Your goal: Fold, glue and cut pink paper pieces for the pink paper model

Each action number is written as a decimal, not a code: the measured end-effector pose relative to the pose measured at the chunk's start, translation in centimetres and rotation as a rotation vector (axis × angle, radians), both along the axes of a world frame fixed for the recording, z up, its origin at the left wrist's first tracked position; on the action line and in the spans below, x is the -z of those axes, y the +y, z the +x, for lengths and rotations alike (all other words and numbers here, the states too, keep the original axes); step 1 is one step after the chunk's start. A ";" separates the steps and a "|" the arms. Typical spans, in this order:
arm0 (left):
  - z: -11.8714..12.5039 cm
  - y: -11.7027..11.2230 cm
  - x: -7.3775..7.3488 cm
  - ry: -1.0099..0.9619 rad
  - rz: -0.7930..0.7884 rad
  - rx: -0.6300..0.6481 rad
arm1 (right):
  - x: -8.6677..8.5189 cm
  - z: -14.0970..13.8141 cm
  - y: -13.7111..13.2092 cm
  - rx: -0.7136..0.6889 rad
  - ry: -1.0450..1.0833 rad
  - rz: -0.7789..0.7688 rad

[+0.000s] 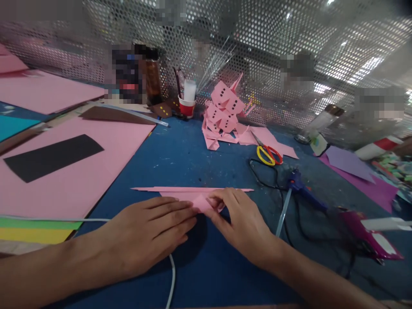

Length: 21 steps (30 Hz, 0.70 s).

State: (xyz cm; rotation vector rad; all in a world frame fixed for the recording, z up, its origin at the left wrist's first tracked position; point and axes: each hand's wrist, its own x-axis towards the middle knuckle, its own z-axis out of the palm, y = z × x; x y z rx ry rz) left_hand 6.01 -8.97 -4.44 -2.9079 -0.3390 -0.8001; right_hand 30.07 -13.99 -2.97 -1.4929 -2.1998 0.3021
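- The left grip (144,234) lies flat and released, fingers stretched out, with the fingertips pressing on the near edge of the pink paper piece (202,202).
- The right grip (241,223) is pinched on the same piece from the other side, finger and thumb closed on its folded corner.
- The pink paper piece lies on the blue counter (180,154), between the two grips and touching both. Just beyond it is a long pink strip (189,189), whose far edge runs past both sets of fingertips.
- By my reading the step in hand is a fold. One corner is turned over and held down, but I cannot tell whether the crease is set.
- A clean crease calls for the flat grip to keep the sheet from sliding while the pinching one draws along the fold line.
- Beyond the right grip lie the scissors (269,155), and just to its right the glue gun (302,186), its dark cord looping near the knuckles.
- A white cable (172,274) runs under the left grip and could snag a wrist.
- Well beyond both grips stands a pile of folded pink shapes (225,109). To the left of the left grip a large pink sheet (74,171) carries a black strip (53,156).
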 end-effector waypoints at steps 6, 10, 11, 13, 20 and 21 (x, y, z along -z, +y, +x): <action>0.0 -0.1 0.0 0.010 -0.036 -0.018 | 0.0 0.6 -0.2 -0.146 -0.106 0.061; 0.0 -0.1 0.0 0.024 -0.046 -0.027 | 0.0 0.7 0.0 -0.171 -0.150 0.043; 0.0 -0.1 0.0 0.033 -0.044 -0.027 | 0.0 0.7 0.0 -0.173 -0.159 0.043; 0.0 -0.1 -0.1 0.053 -0.038 -0.025 | 0.1 0.7 0.1 -0.174 -0.173 0.055; 0.0 -0.3 0.3 0.116 0.027 -0.039 | 0.4 0.5 0.0 -0.152 -0.211 0.113; 0.0 -0.3 0.3 0.125 0.040 -0.038 | 0.4 0.5 -0.1 -0.143 -0.216 0.121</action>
